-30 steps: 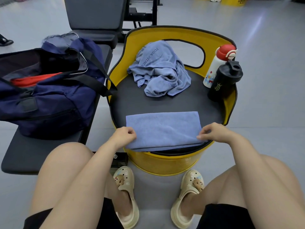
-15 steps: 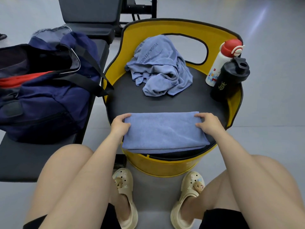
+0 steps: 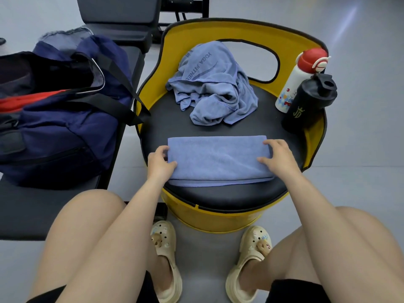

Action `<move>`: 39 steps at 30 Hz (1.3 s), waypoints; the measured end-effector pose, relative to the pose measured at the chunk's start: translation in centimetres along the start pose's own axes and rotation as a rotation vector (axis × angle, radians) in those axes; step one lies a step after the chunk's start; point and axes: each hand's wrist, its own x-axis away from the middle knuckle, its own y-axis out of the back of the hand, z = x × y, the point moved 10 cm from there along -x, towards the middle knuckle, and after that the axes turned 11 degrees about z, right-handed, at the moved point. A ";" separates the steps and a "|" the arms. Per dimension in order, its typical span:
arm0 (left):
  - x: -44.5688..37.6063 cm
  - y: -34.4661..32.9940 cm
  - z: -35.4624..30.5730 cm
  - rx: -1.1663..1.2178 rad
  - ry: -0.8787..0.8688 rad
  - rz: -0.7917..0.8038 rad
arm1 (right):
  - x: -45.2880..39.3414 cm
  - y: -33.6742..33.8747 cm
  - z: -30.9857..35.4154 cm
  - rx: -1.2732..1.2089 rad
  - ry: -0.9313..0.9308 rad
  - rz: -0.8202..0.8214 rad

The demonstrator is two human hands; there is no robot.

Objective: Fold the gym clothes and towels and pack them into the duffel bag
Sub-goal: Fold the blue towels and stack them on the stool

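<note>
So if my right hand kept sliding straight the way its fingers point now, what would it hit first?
The right hand lies on the folded towel, fingers pointing left across it. Going on, it would probably meet the left hand at the towel's other end.

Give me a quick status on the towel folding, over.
Left hand grips folded towel's left end, right hand rests on its right end. Crumpled towel unfolded behind. Duffel bag open.

A gym: weight bench [image 3: 122,22], rubber floor [image 3: 360,149].

Bright even indoor light, soft shadows, pale floor glare top right, wide-angle edge bending
</note>
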 end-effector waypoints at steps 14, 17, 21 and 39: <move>5.8 -3.7 -5.6 -0.614 -0.362 0.214 | 3.8 -5.1 3.1 0.547 0.365 0.274; 6.5 -2.9 -6.2 -0.533 -0.390 0.150 | 3.9 -4.3 3.1 0.582 0.328 0.195; 7.1 -2.6 -6.7 -0.507 -0.467 0.142 | 3.9 -2.2 3.2 0.529 0.325 0.038; 6.0 -4.8 -4.8 -0.802 -0.336 0.269 | 3.9 -4.5 0.6 0.445 0.261 0.321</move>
